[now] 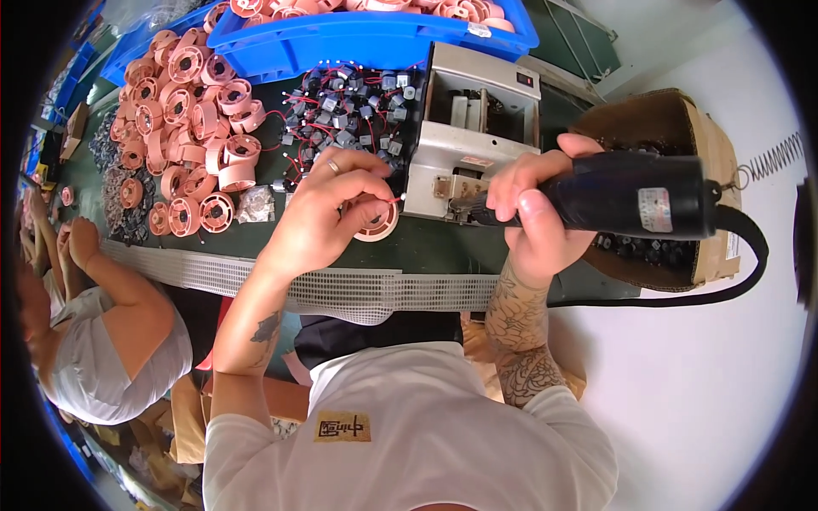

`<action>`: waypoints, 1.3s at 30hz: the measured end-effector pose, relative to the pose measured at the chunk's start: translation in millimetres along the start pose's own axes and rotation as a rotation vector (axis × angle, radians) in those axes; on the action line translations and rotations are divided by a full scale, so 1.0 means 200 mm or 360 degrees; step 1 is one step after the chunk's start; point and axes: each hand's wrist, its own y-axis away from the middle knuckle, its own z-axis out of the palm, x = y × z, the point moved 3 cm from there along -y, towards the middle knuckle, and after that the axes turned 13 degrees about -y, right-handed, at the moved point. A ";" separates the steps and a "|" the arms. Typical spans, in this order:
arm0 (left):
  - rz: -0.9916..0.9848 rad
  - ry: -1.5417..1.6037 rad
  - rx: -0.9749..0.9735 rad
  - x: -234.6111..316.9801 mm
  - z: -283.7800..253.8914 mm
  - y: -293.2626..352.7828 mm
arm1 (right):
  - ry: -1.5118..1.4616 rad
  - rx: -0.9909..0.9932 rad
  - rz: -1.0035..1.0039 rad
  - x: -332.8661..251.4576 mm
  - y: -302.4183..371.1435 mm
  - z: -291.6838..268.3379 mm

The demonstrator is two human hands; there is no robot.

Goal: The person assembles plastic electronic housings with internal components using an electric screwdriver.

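Note:
My right hand is wrapped round a black electric screwdriver, held almost level. Its front end meets the front of a grey metal screw feeder; the bit's exact contact is hard to make out. My left hand is closed in a pinch, with a short red wire showing at the fingertips. Right below those fingers lies a round pink plastic housing on the green table, partly covered by the hand. Whatever sits inside the housing is hidden.
Small motors with red wires lie heaped behind my left hand. Pink housings are piled to the left, below a blue bin. A cardboard box stands right, a coil spring above. Another person works at left.

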 end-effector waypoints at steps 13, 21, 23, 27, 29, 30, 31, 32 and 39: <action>-0.0427 0.0027 0.0083 0.02 0.01 0.09 | 0.0282 -0.0232 0.0055 0.04 0.02 -0.01; -0.0631 0.0068 0.0008 -0.02 0.02 0.09 | 0.0032 -0.0516 0.0205 0.03 -0.01 0.13; -0.0575 0.0050 0.0074 -0.02 0.02 0.11 | -0.0001 -0.0512 0.0225 0.06 -0.02 0.21; -0.0535 -0.0044 0.0086 -0.01 0.03 0.11 | -0.0068 -0.0397 0.0284 0.17 -0.02 0.31; -0.0531 -0.0062 0.0102 0.01 0.02 0.10 | 0.0015 -0.0451 0.0262 0.21 -0.01 0.30; -0.0541 -0.0061 0.0112 0.01 0.02 0.10 | 0.0013 -0.0462 0.0271 0.21 -0.01 0.30; -0.0539 -0.0051 0.0122 0.01 0.02 0.11 | 0.0033 -0.0450 0.0323 0.22 0.00 0.30; -0.0537 -0.0040 0.0130 0.01 0.02 0.11 | 0.0056 -0.0435 0.0374 0.23 0.00 0.31; -0.0517 0.0009 0.0173 0.00 0.02 0.12 | 0.0081 -0.0447 0.0382 0.27 0.01 0.31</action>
